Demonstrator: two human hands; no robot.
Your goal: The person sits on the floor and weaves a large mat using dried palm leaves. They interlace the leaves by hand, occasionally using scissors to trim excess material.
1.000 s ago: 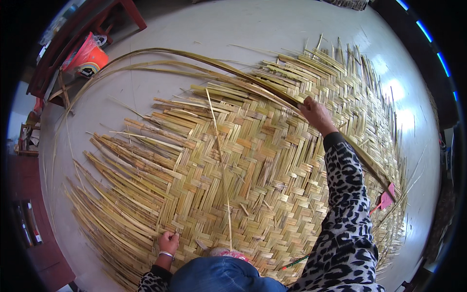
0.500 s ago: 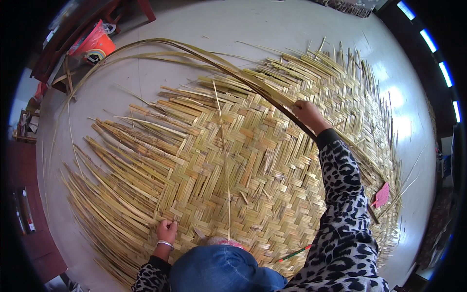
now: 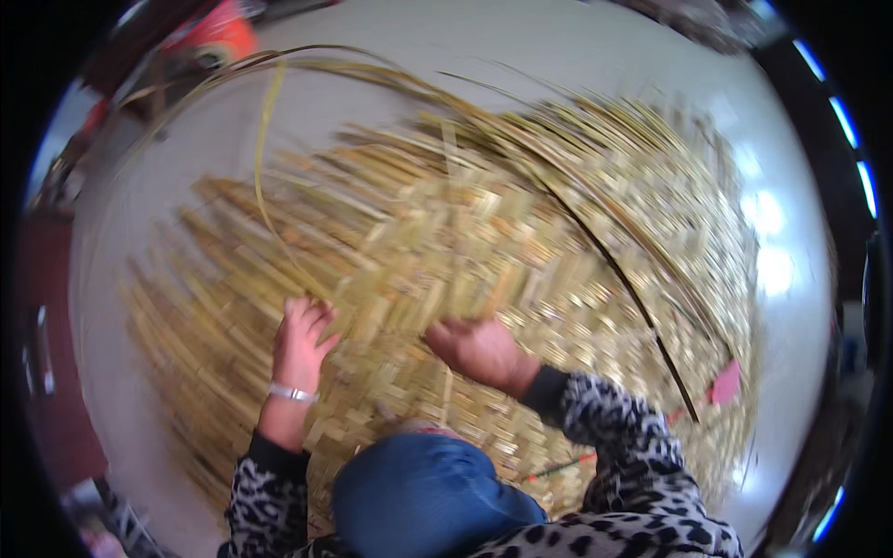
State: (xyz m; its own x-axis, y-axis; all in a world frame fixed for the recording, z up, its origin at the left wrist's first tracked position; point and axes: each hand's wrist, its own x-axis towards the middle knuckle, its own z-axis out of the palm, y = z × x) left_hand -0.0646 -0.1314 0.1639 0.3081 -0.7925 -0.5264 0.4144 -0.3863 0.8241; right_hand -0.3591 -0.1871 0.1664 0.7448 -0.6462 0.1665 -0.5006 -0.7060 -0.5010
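A large woven mat of split bamboo-like strips [image 3: 502, 400] lies on the floor, its long loose ends fanning out to the left. Over its left part is my left hand [image 3: 302, 337], wearing a silver bangle, fingers spread and thumb apart. A narrow yellow-green strip [image 3: 259, 167] arcs down to its fingertips; whether they touch is blurred. My right hand [image 3: 479, 352] is low over the middle of the weave with fingers curled closed; what they pinch is hidden. Long loose strips [image 3: 419, 86], one of them dark [image 3: 619, 274], lie across the mat's far right side.
My denim-covered knee [image 3: 423, 484] is on the near edge. A pink flat piece [image 3: 726, 382] rests at the mat's right, and a thin red-green stick [image 3: 558, 467] nearer me. An orange-red bucket [image 3: 219, 37] stands at the far left.
My right hand has let go of the long strips and come down and left to the mat's middle. My left hand has risen slightly, its fingers opening. The yellow-green strip now arcs beside it.
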